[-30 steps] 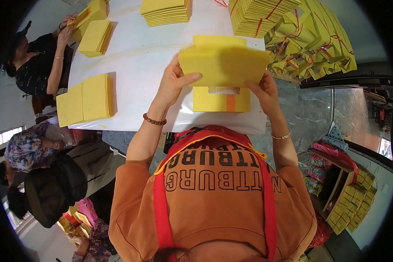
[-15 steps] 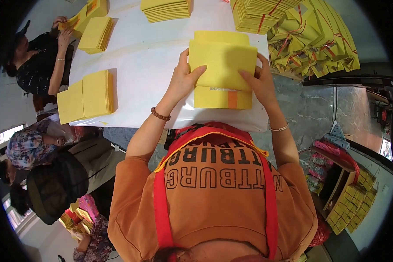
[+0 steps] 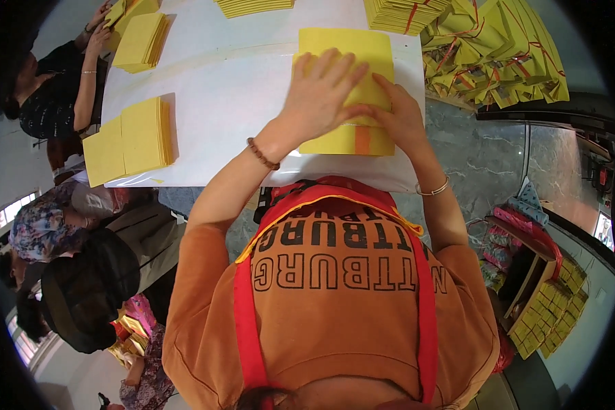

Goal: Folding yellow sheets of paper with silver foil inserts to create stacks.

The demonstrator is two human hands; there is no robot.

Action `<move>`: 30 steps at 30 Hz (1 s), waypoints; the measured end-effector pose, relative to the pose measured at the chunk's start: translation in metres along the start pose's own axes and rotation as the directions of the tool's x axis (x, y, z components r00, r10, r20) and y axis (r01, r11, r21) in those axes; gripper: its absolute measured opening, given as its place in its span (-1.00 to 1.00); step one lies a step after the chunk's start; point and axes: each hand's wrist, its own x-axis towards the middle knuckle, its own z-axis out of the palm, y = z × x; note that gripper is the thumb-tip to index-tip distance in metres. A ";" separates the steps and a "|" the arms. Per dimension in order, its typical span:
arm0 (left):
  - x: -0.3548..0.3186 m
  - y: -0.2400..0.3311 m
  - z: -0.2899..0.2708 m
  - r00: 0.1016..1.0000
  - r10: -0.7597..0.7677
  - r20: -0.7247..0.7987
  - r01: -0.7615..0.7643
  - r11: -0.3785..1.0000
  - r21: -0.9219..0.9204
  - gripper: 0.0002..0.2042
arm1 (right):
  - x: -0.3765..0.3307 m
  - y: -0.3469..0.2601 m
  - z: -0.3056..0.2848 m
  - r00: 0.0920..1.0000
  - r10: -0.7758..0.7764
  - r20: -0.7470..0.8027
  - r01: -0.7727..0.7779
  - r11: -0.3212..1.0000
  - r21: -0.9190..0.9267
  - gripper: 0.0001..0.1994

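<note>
In front of me lies a stack of yellow paper sheets (image 3: 345, 42) with an orange patch near its lower edge. My left hand (image 3: 324, 92) is pressed flat on the upper sheet, fingers spread. At the stack's right side, my right hand (image 3: 400, 116) rests on the paper with thumb and forefinger apart, the thumb reaching towards the left hand. Its other fingers are partly hidden. Both hands cover much of the sheet's middle.
The white table (image 3: 219, 102) carries more yellow paper stacks (image 3: 143, 133) at left and a tied bundle (image 3: 403, 15) at the far right. Beyond its right edge lies a heap of red-tied yellow bundles (image 3: 502, 55). A co-worker (image 3: 51, 96) handles yellow paper at the far left.
The yellow sheet I held by both sides now lies down on the stack. My left hand has moved right onto it and flattened; my right hand has shifted slightly inward.
</note>
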 end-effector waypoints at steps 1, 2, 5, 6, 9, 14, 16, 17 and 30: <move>-0.003 0.004 0.012 0.997 0.068 0.038 -0.067 0.997 -0.025 -0.33 | 0.000 0.000 -0.001 1.000 0.024 0.018 -0.025 0.999 0.035 -0.45; -0.006 0.005 0.023 0.988 0.136 0.075 -0.133 0.990 -0.054 -0.31 | -0.001 0.000 -0.003 0.999 0.030 0.021 -0.030 0.999 0.036 -0.45; -0.007 0.003 0.023 0.986 0.129 0.108 -0.125 0.991 -0.045 -0.27 | -0.002 0.003 -0.011 0.992 0.123 0.027 -0.123 0.992 -0.002 -0.53; -0.007 0.003 0.023 0.985 0.127 0.117 -0.123 0.992 -0.039 -0.25 | 0.002 0.006 -0.011 0.978 -0.044 -0.202 0.022 0.994 -0.109 -0.55; -0.005 0.005 0.023 0.982 0.128 0.136 -0.119 0.990 -0.070 -0.25 | 0.007 0.000 -0.006 0.888 -0.315 -0.335 0.237 0.938 -0.254 -0.56; -0.007 0.000 0.023 0.965 0.158 0.211 -0.144 0.987 -0.077 -0.36 | 0.014 -0.018 0.020 0.817 -0.577 -0.018 0.521 0.751 -0.405 -0.45; -0.007 -0.008 0.028 0.981 0.127 0.147 -0.102 0.981 -0.168 -0.38 | 0.016 -0.008 0.035 0.891 -0.454 -0.014 0.421 0.838 -0.347 -0.40; -0.007 -0.015 0.028 0.990 0.107 0.087 -0.070 0.934 -0.351 -0.40 | 0.018 -0.005 0.038 0.888 -0.460 -0.018 0.426 0.835 -0.350 -0.40; -0.022 -0.014 0.014 0.994 0.051 -0.094 -0.091 0.865 -0.493 -0.46 | 0.013 -0.012 0.039 0.919 -0.363 0.151 0.383 0.741 -0.552 -0.44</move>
